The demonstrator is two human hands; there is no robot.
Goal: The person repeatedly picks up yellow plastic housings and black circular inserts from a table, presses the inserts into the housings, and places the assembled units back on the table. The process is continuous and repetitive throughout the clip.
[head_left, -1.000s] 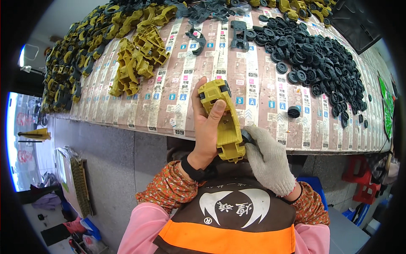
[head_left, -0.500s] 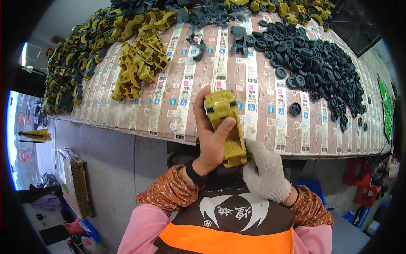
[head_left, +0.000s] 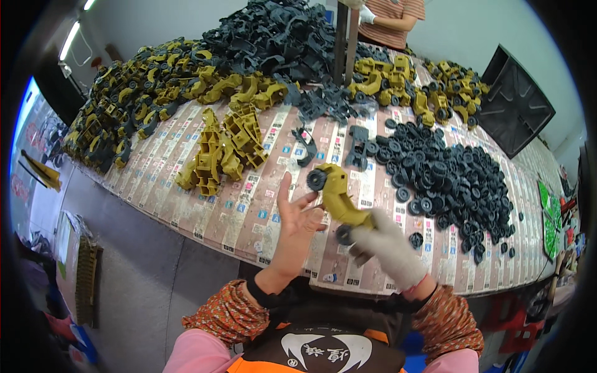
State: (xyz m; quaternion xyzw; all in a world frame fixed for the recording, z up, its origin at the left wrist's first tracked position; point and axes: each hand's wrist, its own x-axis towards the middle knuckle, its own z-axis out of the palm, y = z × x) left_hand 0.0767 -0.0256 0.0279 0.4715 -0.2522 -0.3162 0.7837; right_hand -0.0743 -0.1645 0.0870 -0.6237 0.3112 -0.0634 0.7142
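A yellow toy truck with dark wheels is tilted above the table's near part, side-on to me. My right hand, in a pale knitted glove, grips its lower end; the motion blurs the fingers there. Bare and with fingers spread, my left hand is just left of the truck, holding nothing. Beyond the truck lie a dark chassis part and a curved dark part. Right of it spreads a heap of loose black wheels. Several yellow truck bodies lie to the left.
Wheeled yellow trucks are piled at the far left. A tall heap of dark plastic parts stands at the back, beside a dark upright post. Across the table is another person with a gloved hand. A black crate leans at far right.
The truck has moved up and away from me and turned so its wheels show. My left hand has let go and spread its fingers. My view has tilted upward.
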